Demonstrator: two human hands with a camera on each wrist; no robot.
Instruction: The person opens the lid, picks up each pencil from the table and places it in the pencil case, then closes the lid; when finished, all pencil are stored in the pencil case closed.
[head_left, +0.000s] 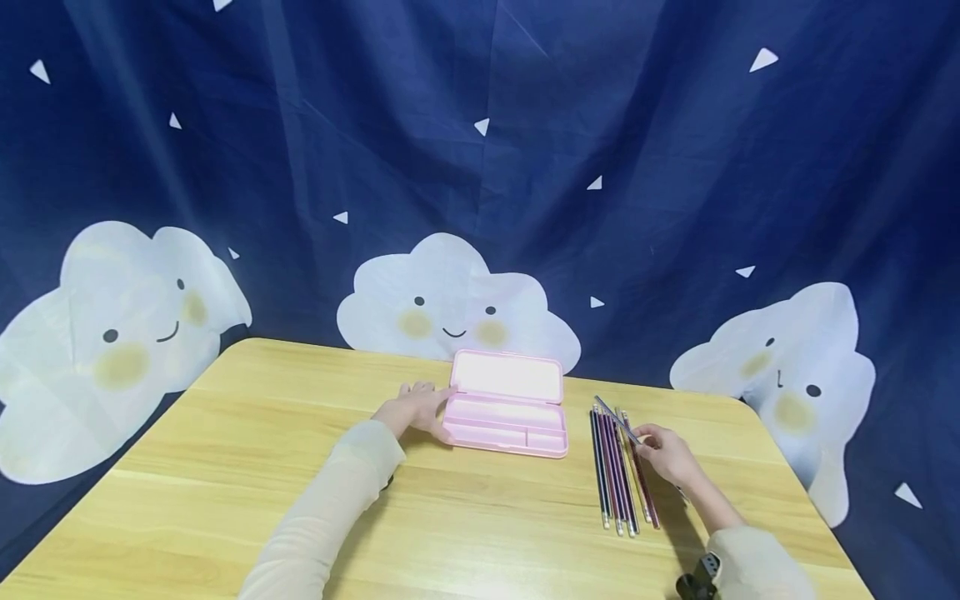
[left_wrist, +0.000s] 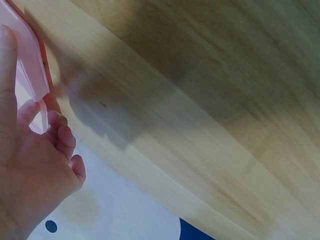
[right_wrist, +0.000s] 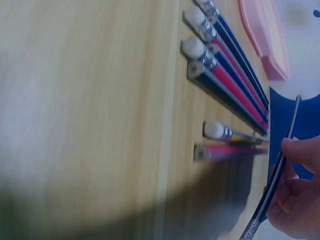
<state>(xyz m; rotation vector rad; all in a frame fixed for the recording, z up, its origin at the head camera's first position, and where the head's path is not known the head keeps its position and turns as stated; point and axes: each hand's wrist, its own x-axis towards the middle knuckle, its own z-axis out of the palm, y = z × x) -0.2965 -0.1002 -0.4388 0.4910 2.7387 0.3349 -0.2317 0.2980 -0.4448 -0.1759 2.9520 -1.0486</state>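
A pink pencil case (head_left: pixel 489 410) lies with its lid raised at the back, showing a long compartment and two smaller ones in front. My left hand (head_left: pixel 420 407) touches the case's left side, thumb near the front corner and fingers spread. In the left wrist view, the thumb lies along the pink edge (left_wrist: pixel 31 65). Between thumb and fingers, my right hand (head_left: pixel 666 452) pinches a dark, striped pencil (right_wrist: pixel 270 190), held slanted above the table. Just left of that hand, several pencils (head_left: pixel 613 475) lie side by side, some with white erasers toward the table's front.
Pale wooden table (head_left: pixel 480 525) under everything. Behind its far edge hangs a dark blue curtain (head_left: pixel 645 233) with smiling white clouds (head_left: pixel 453 287) and small white triangles. A black device (head_left: pixel 697 581) sits at the right wrist.
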